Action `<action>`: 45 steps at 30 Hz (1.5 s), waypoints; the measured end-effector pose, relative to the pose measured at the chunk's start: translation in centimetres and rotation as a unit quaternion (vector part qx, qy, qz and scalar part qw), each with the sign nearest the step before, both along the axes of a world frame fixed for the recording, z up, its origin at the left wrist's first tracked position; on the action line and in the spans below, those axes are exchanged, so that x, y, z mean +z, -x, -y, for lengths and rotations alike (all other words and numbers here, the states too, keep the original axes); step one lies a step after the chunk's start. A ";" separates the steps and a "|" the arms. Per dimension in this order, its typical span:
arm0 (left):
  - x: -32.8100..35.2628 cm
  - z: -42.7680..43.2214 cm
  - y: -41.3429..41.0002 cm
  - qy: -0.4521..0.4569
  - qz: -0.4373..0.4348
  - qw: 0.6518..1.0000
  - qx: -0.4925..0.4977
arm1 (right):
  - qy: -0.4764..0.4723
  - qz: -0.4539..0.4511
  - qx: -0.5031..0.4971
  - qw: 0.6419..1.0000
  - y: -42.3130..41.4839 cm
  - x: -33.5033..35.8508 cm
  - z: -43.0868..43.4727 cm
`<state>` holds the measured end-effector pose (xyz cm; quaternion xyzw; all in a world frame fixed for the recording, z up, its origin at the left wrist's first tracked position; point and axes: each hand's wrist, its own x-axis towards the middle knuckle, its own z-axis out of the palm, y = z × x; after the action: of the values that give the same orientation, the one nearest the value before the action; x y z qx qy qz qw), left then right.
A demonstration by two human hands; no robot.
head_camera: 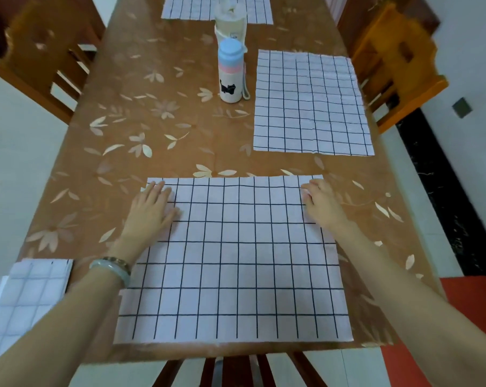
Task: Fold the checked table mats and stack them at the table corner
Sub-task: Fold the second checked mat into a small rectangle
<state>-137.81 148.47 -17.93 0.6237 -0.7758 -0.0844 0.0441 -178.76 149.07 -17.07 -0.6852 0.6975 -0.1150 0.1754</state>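
Bottle (230, 71) mid-table, bare tabletop (152, 113) leftward

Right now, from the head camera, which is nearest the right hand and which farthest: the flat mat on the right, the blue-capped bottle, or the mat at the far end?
From the right hand:
1. Flat mat, ahead on the right.
2. Blue-capped bottle, centre of the table.
3. Far-end mat, at the table's far edge.

white black-checked mat (233, 263), brown floral tablecloth (163, 113)
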 end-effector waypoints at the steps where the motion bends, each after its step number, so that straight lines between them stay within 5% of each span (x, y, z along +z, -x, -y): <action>1: 0.0 1.2 -0.3 0.002 0.009 1.000 0.008 | 0.004 -0.014 -0.018 1.000 0.3 -0.4 1.0; 14: -0.5 7.6 -1.9 -0.024 0.028 0.999 0.018 | -0.038 -0.097 0.006 0.995 2.1 -1.1 5.4; 20: -0.3 9.0 -2.1 -0.043 0.011 0.998 0.048 | -0.098 -0.045 -0.009 0.994 2.9 -0.3 6.8; 29: 5.8 7.6 -1.8 0.093 -0.064 0.992 0.064 | 0.049 0.112 -0.111 0.986 3.3 6.3 6.0; 33: 8.6 4.6 -2.6 0.106 -0.103 0.988 0.048 | 0.071 0.201 -0.141 0.967 3.4 9.2 3.2; 45: 8.8 -11.6 -5.7 0.081 -0.117 0.990 -0.005 | -0.020 0.163 -0.086 0.983 3.4 9.7 -13.8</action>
<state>-132.09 160.06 -9.17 0.6004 -0.7724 -0.0942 0.1845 -182.11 162.84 -7.36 -0.5913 0.7177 -0.2263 0.2900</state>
